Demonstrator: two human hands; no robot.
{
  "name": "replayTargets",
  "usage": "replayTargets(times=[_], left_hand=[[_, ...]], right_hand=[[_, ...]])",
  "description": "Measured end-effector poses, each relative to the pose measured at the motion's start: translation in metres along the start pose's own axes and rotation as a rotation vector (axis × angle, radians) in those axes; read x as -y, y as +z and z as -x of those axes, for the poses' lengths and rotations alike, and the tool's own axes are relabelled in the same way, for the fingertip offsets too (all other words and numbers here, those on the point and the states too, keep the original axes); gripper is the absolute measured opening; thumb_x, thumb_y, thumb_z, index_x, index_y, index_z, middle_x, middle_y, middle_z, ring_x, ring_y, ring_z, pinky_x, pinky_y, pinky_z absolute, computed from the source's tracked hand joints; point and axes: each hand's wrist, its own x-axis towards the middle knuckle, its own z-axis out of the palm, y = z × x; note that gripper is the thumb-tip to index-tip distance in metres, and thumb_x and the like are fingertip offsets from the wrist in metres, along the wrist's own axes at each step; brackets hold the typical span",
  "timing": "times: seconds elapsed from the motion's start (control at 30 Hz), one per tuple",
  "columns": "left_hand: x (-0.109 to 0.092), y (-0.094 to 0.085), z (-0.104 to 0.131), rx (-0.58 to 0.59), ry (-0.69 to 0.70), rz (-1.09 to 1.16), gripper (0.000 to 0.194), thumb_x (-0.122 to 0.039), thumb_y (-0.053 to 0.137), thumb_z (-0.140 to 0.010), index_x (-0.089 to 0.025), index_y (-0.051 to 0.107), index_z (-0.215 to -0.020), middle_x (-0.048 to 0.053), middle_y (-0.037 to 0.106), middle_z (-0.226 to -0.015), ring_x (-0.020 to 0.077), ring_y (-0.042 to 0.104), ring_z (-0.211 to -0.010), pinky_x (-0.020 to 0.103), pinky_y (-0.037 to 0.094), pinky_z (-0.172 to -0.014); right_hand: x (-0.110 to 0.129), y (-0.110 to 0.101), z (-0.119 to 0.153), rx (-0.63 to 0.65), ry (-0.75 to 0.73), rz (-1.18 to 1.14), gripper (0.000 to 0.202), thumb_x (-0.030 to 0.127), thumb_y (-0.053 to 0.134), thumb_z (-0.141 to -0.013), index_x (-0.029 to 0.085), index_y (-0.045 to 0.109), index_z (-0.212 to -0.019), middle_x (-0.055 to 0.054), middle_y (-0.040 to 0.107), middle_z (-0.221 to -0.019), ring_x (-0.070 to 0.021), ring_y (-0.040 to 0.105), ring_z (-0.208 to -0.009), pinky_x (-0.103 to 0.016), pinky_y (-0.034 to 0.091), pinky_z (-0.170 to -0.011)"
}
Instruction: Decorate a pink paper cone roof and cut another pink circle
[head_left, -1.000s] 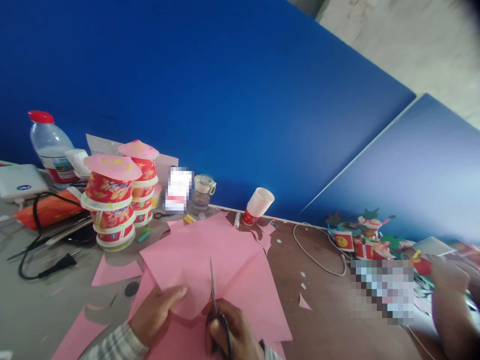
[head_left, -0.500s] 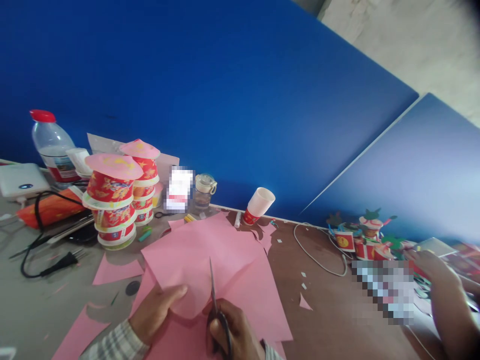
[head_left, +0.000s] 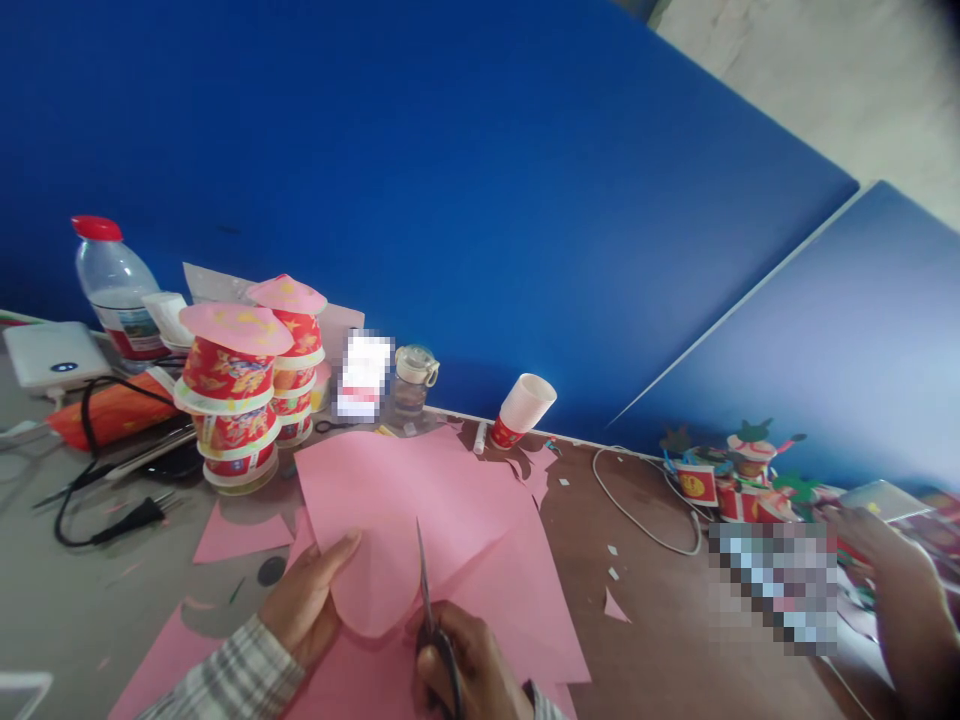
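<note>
Head view: my left hand (head_left: 304, 605) is pinching a pink sheet (head_left: 375, 575) near its 8 o'clock edge, thumb on top. The sheet's right in front of me, low in the middle, with more pink paper (head_left: 536, 620) lying under it. My right hand (head_left: 480, 655), over at about 5 o'clock, is gripping scissors (head_left: 424, 575) by the handles, tip pointing roughly at 12. Can't tell how far apart the blades are tbh.

Going round from the sheet: two red cup towers (head_left: 234, 370) at 10 to 11 o'clock, power plug (head_left: 127, 522) near 9, paper cup (head_left: 529, 405) between 1 and 2, and somebody else's arm (head_left: 904, 570) way out at 3.
</note>
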Motion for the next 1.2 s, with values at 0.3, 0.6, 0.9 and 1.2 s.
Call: replayTargets(times=[0.3, 0.6, 0.9, 1.2], left_hand=[[-0.002, -0.002, -0.002, 0.077, 0.095, -0.029, 0.047, -0.030, 0.077, -0.030, -0.017, 0.065, -0.074, 0.004, 0.073, -0.056, 0.0272, 0.067, -0.057, 0.031, 0.056, -0.042], [-0.005, -0.005, -0.005, 0.102, 0.110, -0.082, 0.043, -0.034, 0.077, -0.033, -0.019, 0.065, -0.072, 0.003, 0.074, -0.059, 0.0269, 0.067, -0.058, 0.035, 0.056, -0.048], [-0.010, -0.009, -0.009, 0.123, 0.107, -0.194, 0.045, -0.037, 0.075, -0.036, -0.021, 0.066, -0.076, 0.002, 0.074, -0.059, 0.0252, 0.067, -0.058, 0.031, 0.054, -0.045], [-0.015, -0.008, -0.007, 0.123, 0.081, -0.266, 0.044, -0.041, 0.075, -0.035, -0.018, 0.067, -0.072, 0.003, 0.072, -0.051, 0.0239, 0.064, -0.046, 0.030, 0.050, -0.038]], right_hand=[[-0.001, 0.000, -0.001, 0.008, 0.024, 0.035, 0.053, 0.062, 0.060, -0.063, 0.015, 0.054, -0.087, 0.004, 0.050, -0.050, -0.0084, 0.042, -0.041, -0.018, 0.033, -0.041], [0.000, 0.000, -0.001, 0.021, 0.048, 0.014, 0.044, 0.053, 0.062, -0.066, 0.016, 0.054, -0.087, 0.004, 0.051, -0.049, -0.0073, 0.042, -0.040, -0.016, 0.033, -0.041], [0.003, 0.001, 0.000, 0.014, 0.097, 0.072, 0.013, 0.022, 0.055, -0.071, 0.018, 0.052, -0.083, 0.006, 0.052, -0.050, -0.0067, 0.043, -0.040, -0.015, 0.033, -0.041], [0.002, 0.002, 0.000, -0.007, 0.095, 0.079, 0.019, 0.029, 0.057, -0.072, 0.016, 0.053, -0.086, 0.006, 0.051, -0.049, -0.0073, 0.042, -0.041, -0.016, 0.032, -0.041]])
